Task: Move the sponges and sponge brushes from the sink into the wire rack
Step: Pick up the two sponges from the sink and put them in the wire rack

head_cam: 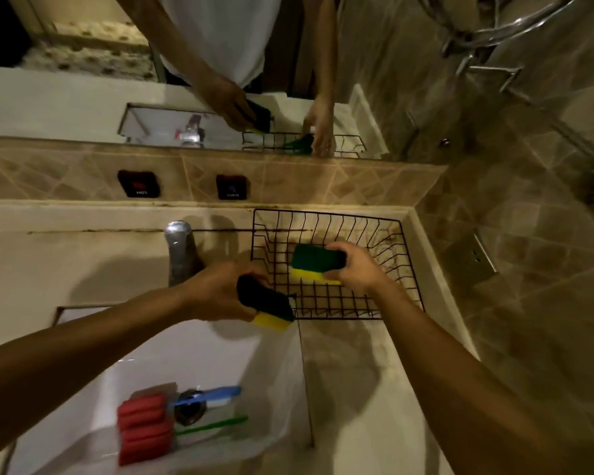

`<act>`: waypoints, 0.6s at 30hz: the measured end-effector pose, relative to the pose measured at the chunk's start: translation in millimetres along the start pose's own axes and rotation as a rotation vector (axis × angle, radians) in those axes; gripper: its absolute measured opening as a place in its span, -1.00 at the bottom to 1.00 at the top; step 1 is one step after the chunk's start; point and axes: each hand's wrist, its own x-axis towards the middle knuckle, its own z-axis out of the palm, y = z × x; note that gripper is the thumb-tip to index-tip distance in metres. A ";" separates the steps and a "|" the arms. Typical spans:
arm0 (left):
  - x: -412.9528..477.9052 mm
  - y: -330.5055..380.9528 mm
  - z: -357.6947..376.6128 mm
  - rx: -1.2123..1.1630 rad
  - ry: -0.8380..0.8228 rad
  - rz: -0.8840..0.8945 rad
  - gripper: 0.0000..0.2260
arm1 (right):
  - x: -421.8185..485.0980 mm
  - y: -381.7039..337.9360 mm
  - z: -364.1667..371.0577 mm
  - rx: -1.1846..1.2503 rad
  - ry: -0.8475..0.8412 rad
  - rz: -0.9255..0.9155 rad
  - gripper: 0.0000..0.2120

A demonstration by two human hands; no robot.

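Both arms reach out over the sink [220,354]. The right hand [355,265] is inside the wire rack [405,265], which sits on the tabletop [357,371] just right of the basin, pushed toward the tiled wall. That hand grips a sponge [314,260], green scouring side up and yellow foam underneath; thumb and fingers cover its right end, and I cannot tell whether the sponge touches the rack's floor or hangs just above it.

The left hand [216,291] is closed around a second sponge [268,305], tilted, dark green face up with a yellow edge showing at the lower corner. It sits at the rack's near left corner, about over the rim between basin and rack; the palm hides most of its far end.

Down in the sink, near the drain [187,411], lie two brushes. Their red foam heads [143,426] lie side by side at the left, blurred. One has a blue handle [216,394] crossing the drain, the other a thin green handle [213,425] nearer me. The bottom edge of the view cuts the basin short.

The tap [179,252] stands behind the left hand, its base hidden by the wrist. Above, a mirror [83,97] repeats both hands and the rack, dimly.
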 end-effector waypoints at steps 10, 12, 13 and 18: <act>19.6 -11.4 9.0 -0.014 0.150 0.036 -0.53 | 80.6 3.1 54.4 -0.332 -0.017 -0.175 -0.50; 16.5 -11.3 10.1 0.018 0.158 0.079 -0.52 | 92.0 2.5 63.9 -0.401 -0.038 -0.174 -0.50; 15.7 -11.5 10.8 0.037 0.157 0.096 -0.51 | 97.0 3.4 67.6 -0.419 -0.043 -0.171 -0.52; 30.3 -9.1 7.8 0.091 0.203 0.059 -0.49 | 104.7 10.8 73.7 -0.463 -0.050 -0.081 -0.42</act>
